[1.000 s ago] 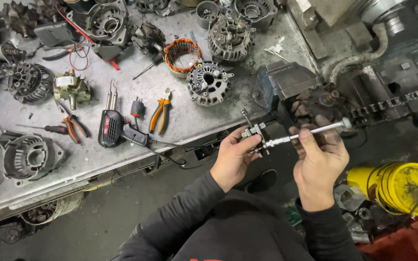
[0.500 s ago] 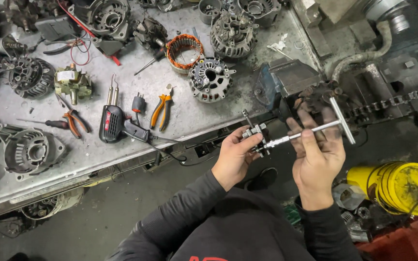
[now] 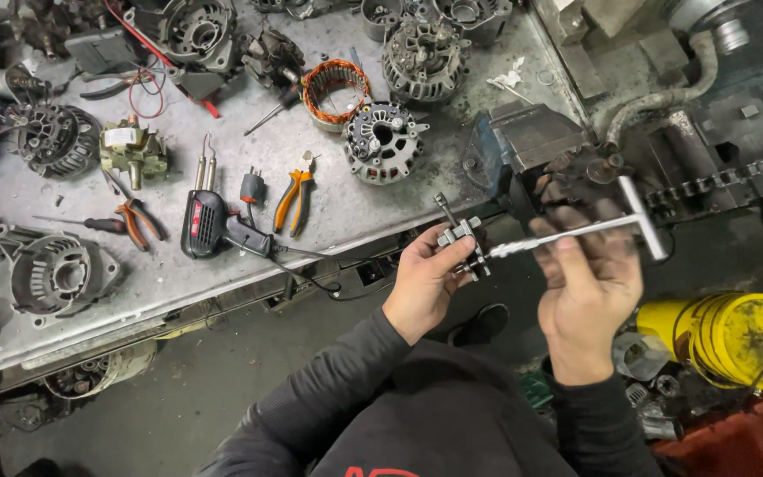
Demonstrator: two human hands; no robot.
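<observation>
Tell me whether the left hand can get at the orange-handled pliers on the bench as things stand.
Probably not right away: the left hand is closed on the small puller, so it is not free. The path itself looks open; the orange-handled pliers lie uncovered on the bench, just beyond that hand, beside the black soldering gun.

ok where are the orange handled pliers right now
In the head view the orange-handled pliers lie on the workbench, left of the person's hands, between the black soldering gun and a round alternator housing.

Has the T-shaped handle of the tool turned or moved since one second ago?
Yes. The T-handle has swung from pointing along the shaft to standing crosswise, beside the chain, while the right hand turns it.
</observation>
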